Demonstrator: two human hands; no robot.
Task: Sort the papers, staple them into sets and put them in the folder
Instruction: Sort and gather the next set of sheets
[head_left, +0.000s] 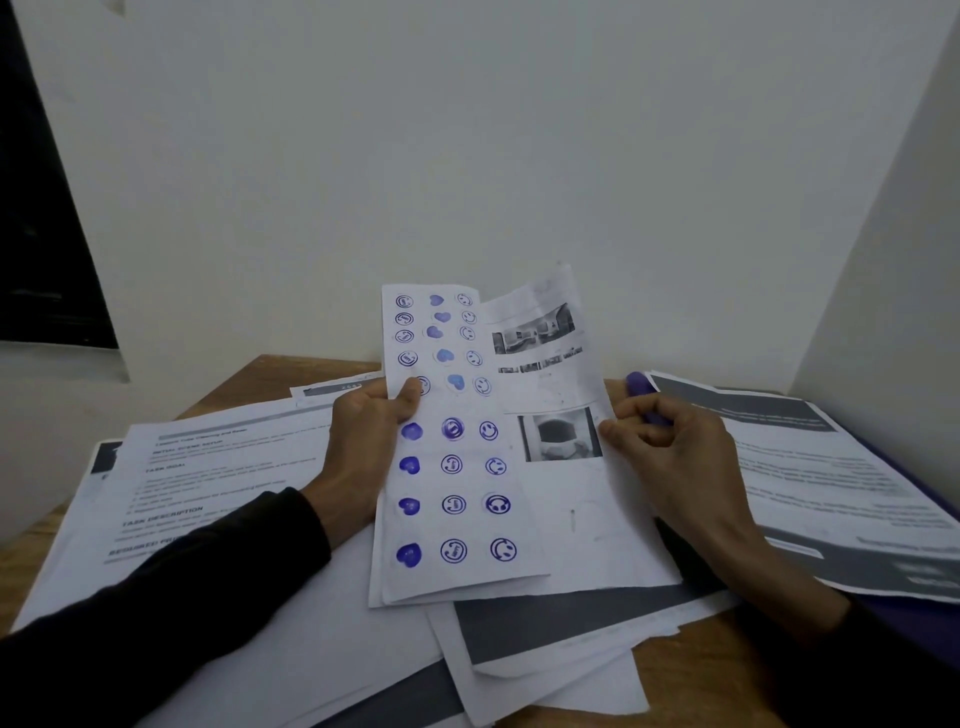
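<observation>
Plain white walls (519, 156) meeting in a corner behind a wooden desk (691, 670). Desk strewn with overlapping printed papers (218, 467); purple folder (904, 618) at right under sheets. Stamped sheet (457, 467) held upright, pinched by left hand (363, 431). Right hand (670, 447) fingers curled on photo sheet (561, 395) edge.

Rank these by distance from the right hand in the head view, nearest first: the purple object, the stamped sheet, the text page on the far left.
From the right hand:
1. Purple object, in its fingers.
2. Stamped sheet, centre, gripped by the left hand.
3. Text page, flat on the table's left side.
</observation>
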